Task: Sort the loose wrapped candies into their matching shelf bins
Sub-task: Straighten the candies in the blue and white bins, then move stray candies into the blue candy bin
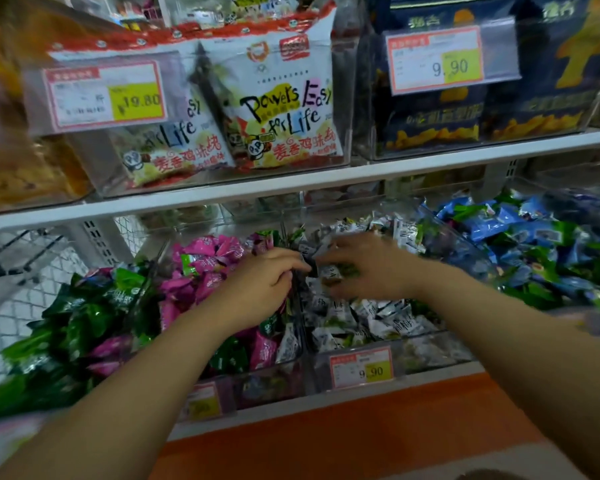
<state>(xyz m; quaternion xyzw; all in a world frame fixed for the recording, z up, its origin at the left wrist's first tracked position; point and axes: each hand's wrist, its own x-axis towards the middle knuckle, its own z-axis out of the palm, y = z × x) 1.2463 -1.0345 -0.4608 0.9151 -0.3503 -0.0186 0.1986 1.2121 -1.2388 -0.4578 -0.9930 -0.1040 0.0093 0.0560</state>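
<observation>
The left hand [267,284] has its fingers curled, the tips pinching a small dark-and-white candy [311,269] just over the clear divider [302,336], with the pink candies [205,268] under its wrist. The right hand [364,268], just beside those fingertips, is blurred, its fingers bent over the white candies [378,317], and I cannot tell whether it holds 1. With 2 hands crowding 1 slippery wrapper above the wall, a fumbled pass could drop it on the pink side, or a careless brush could push white pieces into the wrong bin.
</observation>
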